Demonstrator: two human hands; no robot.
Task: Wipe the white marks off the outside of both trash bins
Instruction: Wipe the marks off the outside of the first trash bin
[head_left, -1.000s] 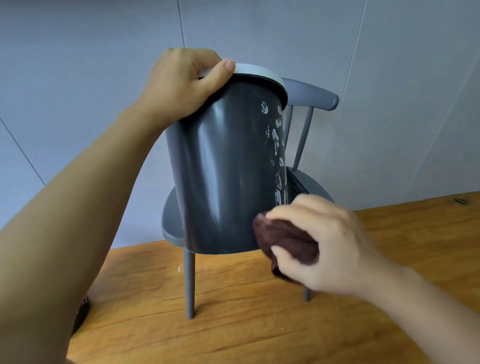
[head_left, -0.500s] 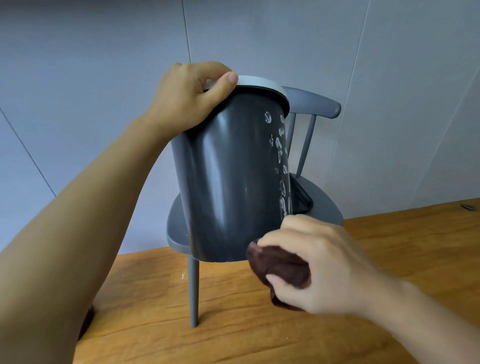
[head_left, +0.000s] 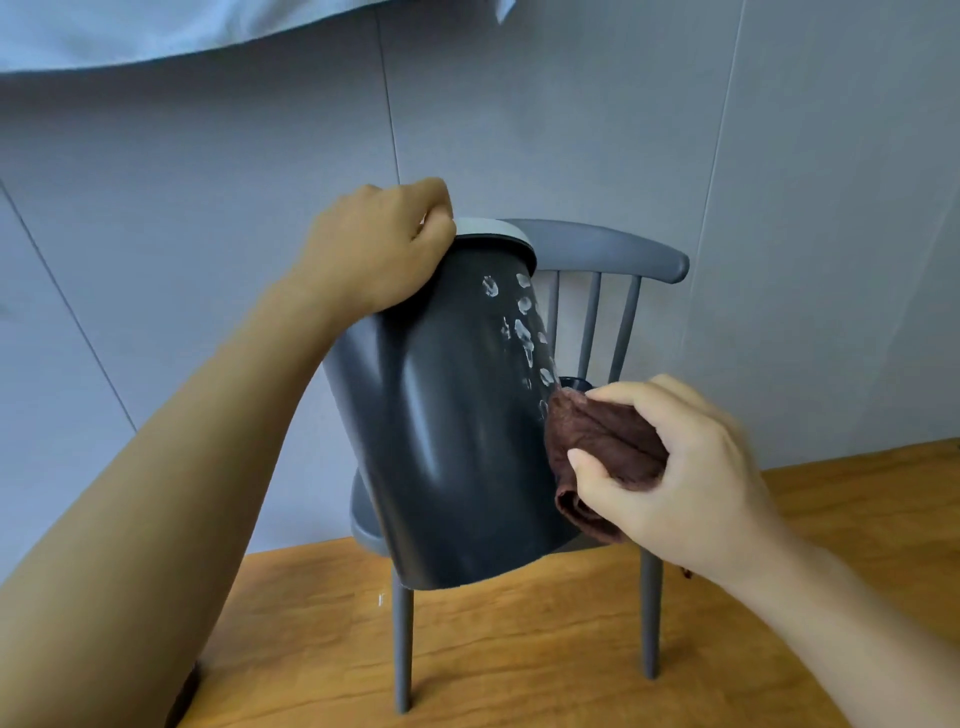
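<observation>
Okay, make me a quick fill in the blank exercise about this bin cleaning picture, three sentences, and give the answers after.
1. The left hand grips the dark bin at its ____.
2. The right hand holds a ____ cloth against the bin's side.
3. The white marks on the bin lie ____ the cloth.

Answers: rim; brown; above

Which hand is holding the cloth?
The right hand pinches the brown cloth against the bin's side, below the white marks. The left hand grips the bin's rim instead.
</observation>
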